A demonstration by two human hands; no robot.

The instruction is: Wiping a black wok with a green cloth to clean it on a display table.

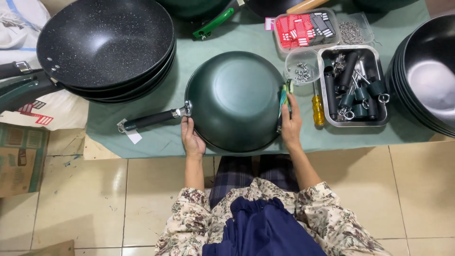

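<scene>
Even, soft overhead light, sharp throughout. Pale glare sits inside the black pan stack (429, 80) right of the green wok (234, 99). Edges bow slightly.

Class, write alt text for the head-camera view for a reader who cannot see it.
A person's left hand and right hand grip an upside-down dark green wok on a green-covered table. Stacked black woks sit left, a metal tray of handles right.
</scene>
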